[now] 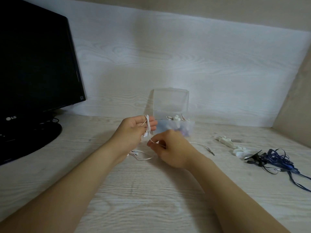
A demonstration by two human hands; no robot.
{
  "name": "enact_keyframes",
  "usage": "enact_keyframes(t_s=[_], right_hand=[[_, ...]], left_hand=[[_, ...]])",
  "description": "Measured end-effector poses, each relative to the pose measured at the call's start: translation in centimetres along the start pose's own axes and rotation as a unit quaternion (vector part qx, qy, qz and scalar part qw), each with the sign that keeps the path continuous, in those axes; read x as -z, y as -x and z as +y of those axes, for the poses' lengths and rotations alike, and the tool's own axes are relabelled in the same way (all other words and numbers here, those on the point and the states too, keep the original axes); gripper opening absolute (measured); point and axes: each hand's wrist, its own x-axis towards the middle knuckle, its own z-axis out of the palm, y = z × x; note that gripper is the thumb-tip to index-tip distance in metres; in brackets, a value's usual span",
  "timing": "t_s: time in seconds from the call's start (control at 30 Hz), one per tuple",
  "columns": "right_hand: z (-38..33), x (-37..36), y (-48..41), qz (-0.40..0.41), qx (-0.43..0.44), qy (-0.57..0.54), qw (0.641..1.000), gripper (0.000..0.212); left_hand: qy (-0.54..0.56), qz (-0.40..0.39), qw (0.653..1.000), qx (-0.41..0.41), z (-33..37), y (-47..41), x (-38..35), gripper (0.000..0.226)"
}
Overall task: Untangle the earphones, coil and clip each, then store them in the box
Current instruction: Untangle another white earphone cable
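White earphones [147, 125] are wound in several turns round the straight fingers of my left hand [134, 130], which is raised in front of the box. My right hand [170, 147] pinches the loose white cord just below and to the right of the coil. The rest of that cord trails on the desk, and its jack plug [212, 152] lies to the right. A clear plastic box [171, 113] stands open behind my hands with coiled earphones and clips inside. A tangle of dark blue and black earphones [276, 159] lies at the right.
Several white clips [226, 142] lie on the desk between the box and the blue tangle. A black monitor [37, 64] on its stand fills the left side. A white wall panel closes the back, and a beige side wall stands at the right.
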Motion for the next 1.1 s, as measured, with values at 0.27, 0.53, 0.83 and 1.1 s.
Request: enact_keyframes(t_s=[0.27,0.53,0.83,1.1], right_hand=[[-2.5,2.4,0.1,0.127,-0.059,-0.294,0.946,0.023],[-0.8,2.7,-0.8,0.281,-0.170,-0.326,0.887,0.031],[1.4,0.8,-0.8,0.191,-0.197,-0.067,0.959,0.029],[0.1,0.0,-0.2,0.028,-0.044,-0.062,0.997,0.031]], left_hand=[[-0.201,-0.054,0.976,-0.070,-1.4,0.1,0.0,0.043],[-0.125,-0.097,0.987,-0.025,-0.1,0.7,-0.8,0.040],[0.085,-0.106,0.991,0.013,1.0,0.5,-0.8,0.036],[0.048,-0.035,0.998,-0.007,0.1,0.4,-0.4,0.033]])
